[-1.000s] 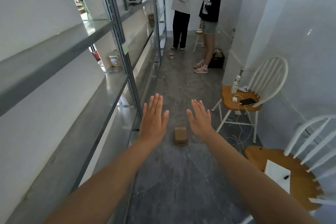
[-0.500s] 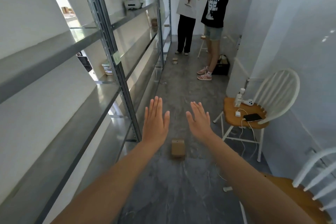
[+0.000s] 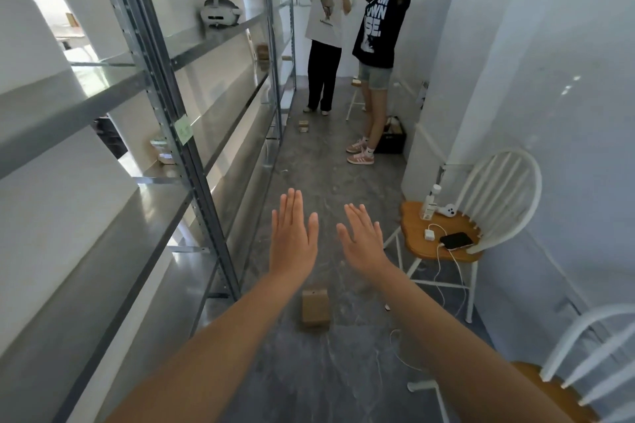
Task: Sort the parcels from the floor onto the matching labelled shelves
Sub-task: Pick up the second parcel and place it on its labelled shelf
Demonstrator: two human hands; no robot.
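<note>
**Hands out flat, nothing held, parcel on floor between forearms**

My left hand [image 3: 292, 240] and right hand [image 3: 363, 239] are both stretched forward, backs up, fingers straight and together, gripping nothing. They hang in the air above the grey marbled concrete floor [image 3: 319, 378], apart from each other.

Small brown cardboard parcel [image 3: 315, 308] sits on the floor between my forearms, nearer me than my hands, untouched. A second small cardboard parcel [image 3: 303, 125] lies further down the aisle, by the foot of the shelving.

Grey galvanised metal shelving rack [image 3: 178, 134] runs along my left; green paper label [image 3: 182, 129] stuck on its upright, text unreadable. White-backed wooden chair [image 3: 457, 227] on my right. Two people stand at the far end.
</note>
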